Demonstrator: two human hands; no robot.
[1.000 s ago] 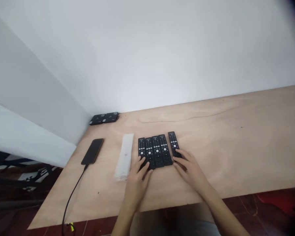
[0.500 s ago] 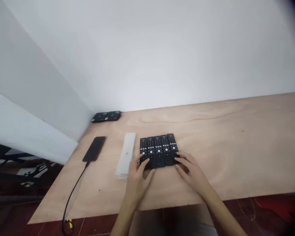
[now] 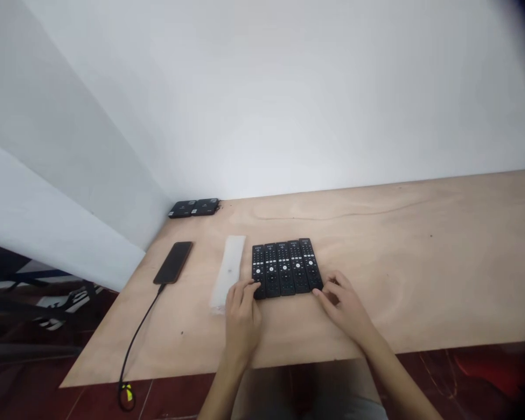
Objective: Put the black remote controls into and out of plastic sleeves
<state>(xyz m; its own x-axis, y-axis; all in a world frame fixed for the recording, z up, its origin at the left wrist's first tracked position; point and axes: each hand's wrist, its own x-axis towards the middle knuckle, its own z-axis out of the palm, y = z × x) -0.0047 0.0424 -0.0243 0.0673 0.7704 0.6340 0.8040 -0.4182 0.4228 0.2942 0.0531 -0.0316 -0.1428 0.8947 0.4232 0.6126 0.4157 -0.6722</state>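
Note:
Several black remote controls (image 3: 284,269) lie side by side in a snug row on the wooden table, buttons facing up. At the lower left end of the row, my left hand (image 3: 241,309) rests its bent fingertips on the leftmost remote without gripping it. My right hand (image 3: 343,300) is at the opposite end, its thumb tip by the bottom corner of the rightmost remote. Its fingers are loosely bent and apart, with nothing held. Just left of the row lies a flat white translucent sleeve (image 3: 230,268), its lower end next to my left hand.
A dark phone (image 3: 174,262) lies farther left, its black cable (image 3: 135,338) hanging over the table's front edge. Two flat black boxes (image 3: 205,206) sit in the back corner against the white wall (image 3: 310,105). The wooden table (image 3: 441,262) stretches to the right.
My left fingers have drawn back from over the lower remotes to the row's left end and closed up. My right fingers have come off the rightmost remote's side. The view shifted slightly.

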